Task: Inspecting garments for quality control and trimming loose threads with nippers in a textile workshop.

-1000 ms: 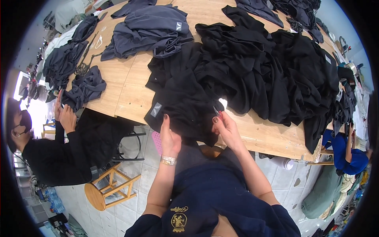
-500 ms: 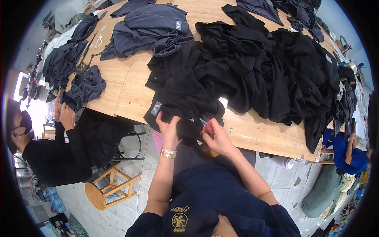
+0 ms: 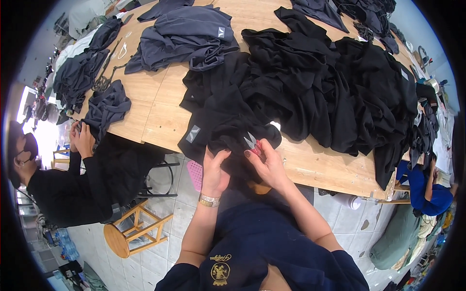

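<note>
Currently left hand [image 3: 215, 169] pinches the black garment [image 3: 228, 128] at the near edge of the wooden worktop [image 3: 155, 111], grip closed on fabric. Right hand [image 3: 266, 162] grips small red-handled thread snips [image 3: 251, 142], blades against the same garment, just beside the left fingers. Big black clothing pile [image 3: 340, 92] behind, touching it. Co-worker's hands [image 3: 82, 138] well left.

Garment [image 3: 228, 123] hangs over the table's [image 3: 155, 109] near edge; left hand [image 3: 213, 169] and right hand [image 3: 267, 165], with what appear to be snips [image 3: 251, 142], lie on it. Garment heap [image 3: 340, 82] fills the right half; folded stack [image 3: 189, 36] occupies the far left.
</note>
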Demonstrator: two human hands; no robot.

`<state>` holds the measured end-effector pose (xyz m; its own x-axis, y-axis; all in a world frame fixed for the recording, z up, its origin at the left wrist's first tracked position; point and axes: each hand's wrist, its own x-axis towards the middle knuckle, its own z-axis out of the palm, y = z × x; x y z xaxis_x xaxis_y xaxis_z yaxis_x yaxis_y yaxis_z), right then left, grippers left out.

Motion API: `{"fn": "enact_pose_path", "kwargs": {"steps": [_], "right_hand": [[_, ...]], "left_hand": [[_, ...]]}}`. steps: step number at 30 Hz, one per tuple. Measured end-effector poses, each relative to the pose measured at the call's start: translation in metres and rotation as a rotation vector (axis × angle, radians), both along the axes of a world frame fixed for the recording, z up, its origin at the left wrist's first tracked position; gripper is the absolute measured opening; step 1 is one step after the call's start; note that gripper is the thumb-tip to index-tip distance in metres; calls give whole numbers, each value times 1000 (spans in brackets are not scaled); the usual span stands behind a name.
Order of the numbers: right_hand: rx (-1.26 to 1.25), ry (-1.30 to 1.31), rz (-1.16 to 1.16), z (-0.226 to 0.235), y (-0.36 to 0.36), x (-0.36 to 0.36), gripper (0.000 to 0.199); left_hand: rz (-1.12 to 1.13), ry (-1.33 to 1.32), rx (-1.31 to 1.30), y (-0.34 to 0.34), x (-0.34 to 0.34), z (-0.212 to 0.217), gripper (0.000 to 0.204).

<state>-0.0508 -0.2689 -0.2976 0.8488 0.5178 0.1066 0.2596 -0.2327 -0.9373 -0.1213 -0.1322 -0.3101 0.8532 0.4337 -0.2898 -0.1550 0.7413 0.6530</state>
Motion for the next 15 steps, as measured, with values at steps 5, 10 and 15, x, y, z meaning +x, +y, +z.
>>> {"fn": "enact_pose_path", "kwargs": {"steps": [5,10,15], "right_hand": [[208,9,-24,-1,12,-2,21],[351,291,10,-5,13,3,12],[424,548,-93,-5,1,5,6]], "left_hand": [[25,-4,100,-8,1,-1,38],[44,5,150,-10,1,-2,48],[60,10,20,-10,1,2,29]]}}
